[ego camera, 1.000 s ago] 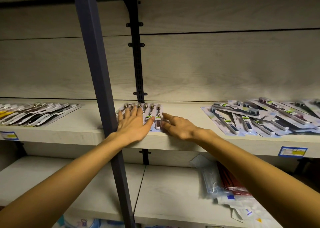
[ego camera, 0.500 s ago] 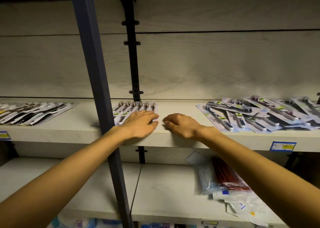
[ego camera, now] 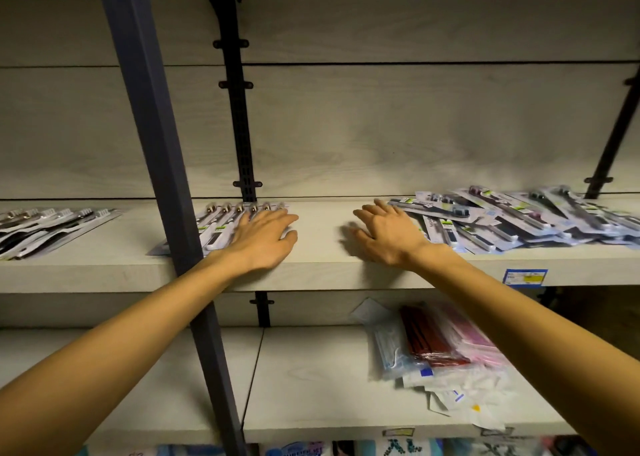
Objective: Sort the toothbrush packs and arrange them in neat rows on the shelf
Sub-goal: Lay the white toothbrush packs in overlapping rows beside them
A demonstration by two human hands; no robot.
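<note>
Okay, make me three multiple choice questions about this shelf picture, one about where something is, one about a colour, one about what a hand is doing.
1. Where is the messy heap of toothbrush packs?
A. right end of the hands' shelf
B. lower shelf
C. floor

2. What colour is the price label on the shelf edge?
A. red
B. blue with yellow
C. green

3. What is the left hand doing?
A. hanging idle
B. lifting a pack
C. resting flat on the middle pack

Answers: 1 A, the heap lies beside the right hand. 2 B, the label shows blue with a yellow patch. 3 C, its fingers lie straight across the pack.
</note>
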